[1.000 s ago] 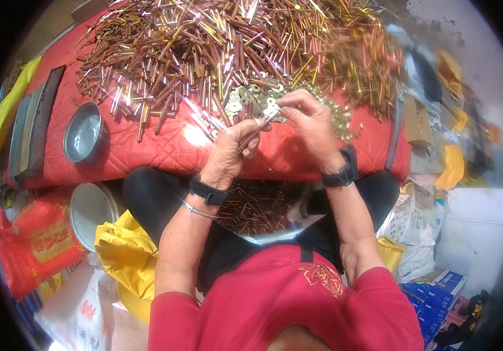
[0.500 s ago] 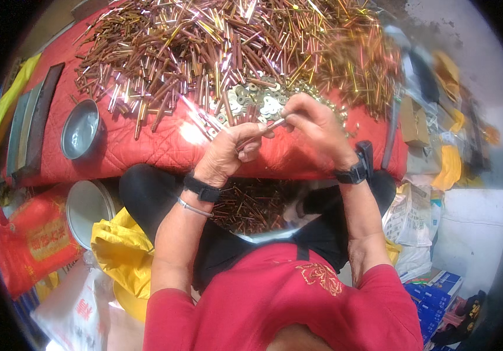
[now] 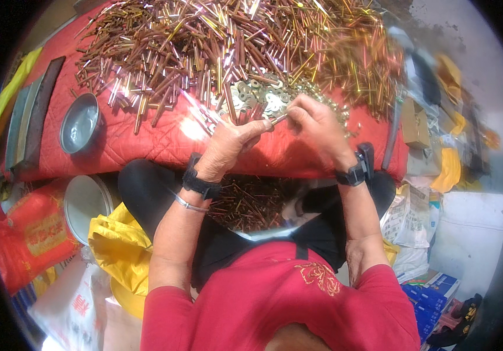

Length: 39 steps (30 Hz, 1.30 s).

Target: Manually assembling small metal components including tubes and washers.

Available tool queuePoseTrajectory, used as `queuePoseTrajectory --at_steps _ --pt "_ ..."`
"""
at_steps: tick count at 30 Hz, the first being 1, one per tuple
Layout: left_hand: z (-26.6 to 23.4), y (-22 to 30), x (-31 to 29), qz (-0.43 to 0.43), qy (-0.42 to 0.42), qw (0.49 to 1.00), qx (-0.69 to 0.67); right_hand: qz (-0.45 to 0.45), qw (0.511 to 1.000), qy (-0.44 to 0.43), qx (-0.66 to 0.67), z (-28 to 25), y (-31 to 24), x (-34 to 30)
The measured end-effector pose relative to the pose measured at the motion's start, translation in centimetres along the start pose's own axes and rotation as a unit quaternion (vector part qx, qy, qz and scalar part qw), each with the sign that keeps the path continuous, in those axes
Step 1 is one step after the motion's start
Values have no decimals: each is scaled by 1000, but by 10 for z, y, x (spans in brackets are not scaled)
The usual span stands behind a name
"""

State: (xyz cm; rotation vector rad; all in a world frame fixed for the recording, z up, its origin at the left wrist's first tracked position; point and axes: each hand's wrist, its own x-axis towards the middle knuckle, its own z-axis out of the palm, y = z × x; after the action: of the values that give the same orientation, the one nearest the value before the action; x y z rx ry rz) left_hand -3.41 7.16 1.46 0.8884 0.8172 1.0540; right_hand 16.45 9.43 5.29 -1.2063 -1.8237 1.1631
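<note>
Just above the near edge of the red quilted cloth (image 3: pixel 140 149), my two hands come close together. My left hand (image 3: pixel 231 143) is closed round a slim metal rod (image 3: pixel 279 119), its thumb lying along it. The rod's free end points right, where my right hand (image 3: pixel 320 126) pinches at it with thumb and fingers. Whether a small part is also in that pinch is hidden. Right behind the hands lie flat metal washers (image 3: pixel 275 102) in a loose heap. Small brass-coloured nuts (image 3: pixel 345 114) are scattered beside my right hand.
A large pile of copper-coloured metal rods (image 3: pixel 164 52) covers the cloth's far side, yellower screws (image 3: pixel 357 64) at its right. A metal bowl (image 3: pixel 81 124) stands at left. More rods (image 3: pixel 248 205) lie below, between my legs. A cardboard box (image 3: pixel 415 123) stands at right.
My right hand has shifted slightly, its fingers now lower and closer round the rod's end. The left hand has turned a little, with its fingers more tucked under.
</note>
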Motion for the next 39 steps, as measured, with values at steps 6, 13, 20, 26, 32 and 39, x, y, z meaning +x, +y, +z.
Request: queuePoseTrajectory --at_steps 6,13,20,26,32,39 --pt "-2 0 -1 -44 -35 997 -50 -39 996 44 -60 1 12 1" --pt "-3 -3 0 -79 -41 992 -86 -121 979 105 -123 18 2 7" --pt "-5 -5 3 -69 -42 992 -100 -129 980 137 -70 17 2 4" --pt "-7 -6 1 -80 -51 990 -101 -76 985 111 -107 12 -7 0" --pt "-2 -6 0 -99 -77 987 -95 -81 981 121 -124 10 -6 -1" --pt "-8 -8 2 -116 -66 984 -120 -124 983 57 -121 14 -2 -3"
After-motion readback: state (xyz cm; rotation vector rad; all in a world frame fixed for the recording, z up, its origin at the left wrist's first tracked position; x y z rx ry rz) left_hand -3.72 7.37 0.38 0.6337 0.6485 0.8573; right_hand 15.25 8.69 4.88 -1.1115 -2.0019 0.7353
